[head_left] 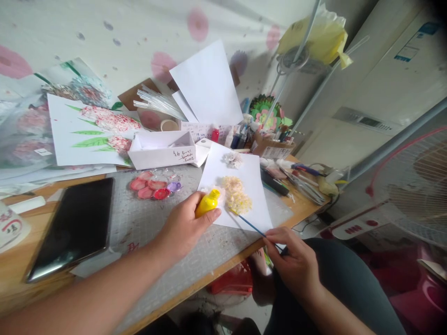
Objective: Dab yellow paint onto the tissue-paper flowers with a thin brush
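My left hand [186, 223] is wrapped round a small yellow paint bottle [208, 203], whose uncapped neck tilts up to the right. Between the fingers of my right hand [292, 258] is a thin blue paintbrush [254, 225]. Its tip reaches the lower edge of a pale flower cluster [238, 195] flecked with yellow. That cluster rests on a white sheet of paper [258, 186]. Farther up the same sheet is a smaller whitish flower [233, 160]. Part of another pale flower shows behind the bottle.
Left of the sheet, a flower-shaped palette [155, 185] holds red, pink and purple paint on a grey cutting mat [139, 223]. A black tablet [75, 223] lies at the left. Behind stand a white box [162, 156] and flower pictures [94, 130]. Tools and a fan [415, 181] are at the right.
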`<state>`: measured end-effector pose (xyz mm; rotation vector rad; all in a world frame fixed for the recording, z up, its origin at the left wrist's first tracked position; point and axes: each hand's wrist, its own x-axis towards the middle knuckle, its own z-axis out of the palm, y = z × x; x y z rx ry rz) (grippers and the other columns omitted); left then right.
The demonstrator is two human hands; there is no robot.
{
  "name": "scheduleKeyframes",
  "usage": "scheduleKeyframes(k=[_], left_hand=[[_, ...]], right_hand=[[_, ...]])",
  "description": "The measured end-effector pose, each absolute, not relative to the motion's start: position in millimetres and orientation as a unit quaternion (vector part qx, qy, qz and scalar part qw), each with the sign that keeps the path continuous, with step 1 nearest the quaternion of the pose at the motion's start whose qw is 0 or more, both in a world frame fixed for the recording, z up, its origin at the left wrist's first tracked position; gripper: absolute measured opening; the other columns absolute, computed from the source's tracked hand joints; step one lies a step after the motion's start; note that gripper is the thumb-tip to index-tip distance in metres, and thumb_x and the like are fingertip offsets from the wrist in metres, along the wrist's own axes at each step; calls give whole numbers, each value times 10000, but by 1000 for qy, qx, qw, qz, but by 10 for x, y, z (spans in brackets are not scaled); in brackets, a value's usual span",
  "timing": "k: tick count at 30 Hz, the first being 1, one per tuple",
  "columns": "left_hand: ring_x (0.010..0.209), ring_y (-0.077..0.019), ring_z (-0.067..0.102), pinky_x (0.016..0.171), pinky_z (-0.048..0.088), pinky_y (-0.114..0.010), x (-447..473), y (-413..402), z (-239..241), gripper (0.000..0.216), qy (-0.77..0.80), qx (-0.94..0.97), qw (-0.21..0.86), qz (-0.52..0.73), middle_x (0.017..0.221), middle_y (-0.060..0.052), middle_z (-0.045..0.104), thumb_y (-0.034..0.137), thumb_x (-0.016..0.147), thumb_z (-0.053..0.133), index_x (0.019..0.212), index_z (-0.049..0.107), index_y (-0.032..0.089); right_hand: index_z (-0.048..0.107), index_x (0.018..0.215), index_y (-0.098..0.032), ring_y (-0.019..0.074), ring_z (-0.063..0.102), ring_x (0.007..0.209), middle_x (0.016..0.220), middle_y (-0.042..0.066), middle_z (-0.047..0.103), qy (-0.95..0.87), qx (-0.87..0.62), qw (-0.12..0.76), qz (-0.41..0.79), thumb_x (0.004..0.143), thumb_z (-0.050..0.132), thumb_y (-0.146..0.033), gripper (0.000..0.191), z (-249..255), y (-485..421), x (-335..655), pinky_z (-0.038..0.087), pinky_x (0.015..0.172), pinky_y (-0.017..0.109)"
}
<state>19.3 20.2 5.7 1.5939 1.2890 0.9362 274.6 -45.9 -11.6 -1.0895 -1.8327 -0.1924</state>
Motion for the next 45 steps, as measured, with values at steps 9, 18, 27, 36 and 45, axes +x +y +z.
scheduleKeyframes(k=[9, 18, 27, 36, 45], left_hand=[[759, -233, 588, 697, 444, -347, 195, 206, 78, 431, 520, 634, 431, 376, 791, 23, 629, 611, 791, 605, 1013, 629, 242], [770, -228, 582, 718, 448, -355, 180, 197, 62, 429, 518, 635, 437, 370, 806, 26, 619, 609, 804, 604, 1030, 620, 244], [716, -208, 544, 665, 426, -338, 180, 203, 42, 420, 523, 634, 435, 368, 769, 46, 576, 616, 810, 615, 1018, 618, 250], [697, -198, 532, 641, 422, -326, 172, 201, 58, 418, 524, 636, 431, 367, 751, 56, 553, 639, 813, 617, 980, 613, 255], [694, -201, 540, 637, 425, -327, 171, 187, 62, 415, 522, 638, 432, 365, 749, 53, 562, 631, 825, 621, 992, 615, 250]], right_hand=[[690, 803, -239, 128, 756, 666, 754, -10, 774, -750, -452, 480, -51, 863, 692, -76, 173, -134, -464, 2838, 609, 662, 191], [738, 846, -250, 154, 792, 730, 815, -3, 811, -719, -501, 482, 2, 883, 732, -147, 109, -186, -404, 3172, 629, 698, 205], [819, 866, -256, 184, 780, 737, 807, 18, 808, -742, -528, 408, 70, 874, 694, -216, 132, 53, -166, 3372, 623, 685, 248], [776, 838, -231, 182, 742, 702, 778, 30, 777, -713, -570, 403, 67, 892, 634, -234, 151, -119, -324, 3064, 601, 672, 263], [766, 825, -240, 210, 749, 735, 796, 41, 785, -696, -596, 395, 65, 881, 620, -270, 159, -149, -294, 3031, 604, 695, 304]])
